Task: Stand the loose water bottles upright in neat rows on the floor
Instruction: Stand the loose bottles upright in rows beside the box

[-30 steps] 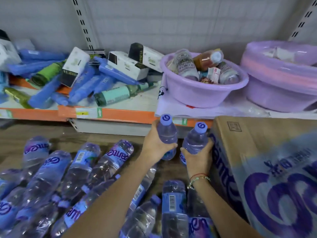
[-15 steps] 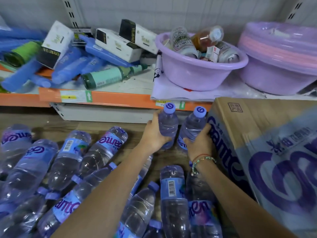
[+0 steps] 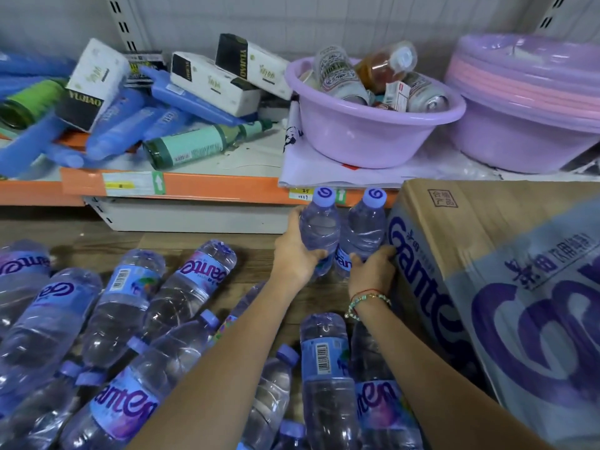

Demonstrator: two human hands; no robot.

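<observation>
a: how far along is this, would you say?

b: barely begun. only two bottles are upright, side by side at the far end of the floor (image 3: 201,245), just under the orange shelf edge (image 3: 194,190) and right beside the cardboard carton (image 3: 480,241).

a: and the hands?

b: the left hand (image 3: 293,254) has its grip wrapped around the left upright bottle (image 3: 319,232), thumb and fingers curled round the body. the right hand (image 3: 371,271) has its grip clamped on the lower part of the right upright bottle (image 3: 363,232), which sits touching or nearly touching the carton. whether both bases are fully down on the floor i can't tell; the hands hide them.

a: so what's left?

b: nearly everything. a heap of loose bottles (image 3: 107,323) lies on its side across the left of the floor, overlapping at odd angles, and more lie flat nearer the person, like the one with its barcode up (image 3: 326,358) between the forearms. i count well over ten still down, though the pile runs out of view.

a: any row yet?

b: two caps level with each other, that's the start of one. my judgement is that this pair sets the corner, with the carton as a guide on the right, and the row should grow leftward along the shelf base.

a: and the shelf clutter?

b: boxes, blue packs, a purple basin (image 3: 373,134) of cans. not part of the job.
</observation>
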